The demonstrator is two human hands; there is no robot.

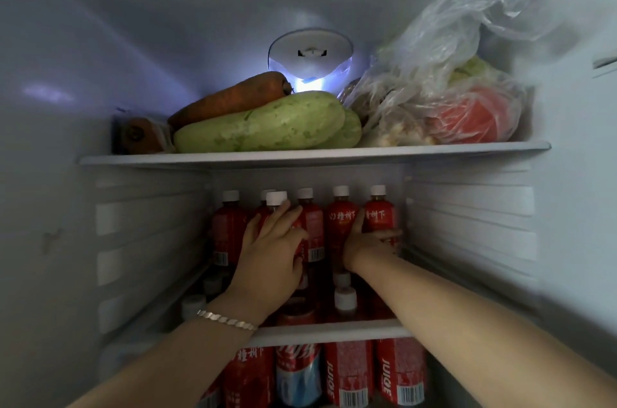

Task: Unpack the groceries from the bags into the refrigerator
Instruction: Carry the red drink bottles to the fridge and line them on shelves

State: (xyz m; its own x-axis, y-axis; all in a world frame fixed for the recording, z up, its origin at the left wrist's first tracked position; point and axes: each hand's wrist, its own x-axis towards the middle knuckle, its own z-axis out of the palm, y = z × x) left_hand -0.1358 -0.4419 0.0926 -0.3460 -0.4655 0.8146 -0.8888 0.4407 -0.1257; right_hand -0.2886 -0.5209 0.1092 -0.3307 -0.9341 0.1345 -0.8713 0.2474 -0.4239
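Note:
Both my arms reach into the open refrigerator at the middle shelf (330, 331). My left hand (273, 250), with a bracelet at the wrist, wraps a red-labelled juice bottle with a white cap (276, 199) in the front of a row. My right hand (367, 240) grips the rightmost red bottle (379, 214) low on its label. Several more red bottles (341, 220) with white caps stand upright in the row between and beside them.
The top shelf (314, 154) holds a carrot (230, 97), pale green squashes (263, 125) and clear plastic bags of vegetables (444, 83). More red bottles and a cola can (297, 371) fill the space below. The fridge lamp (310, 57) glows at the back.

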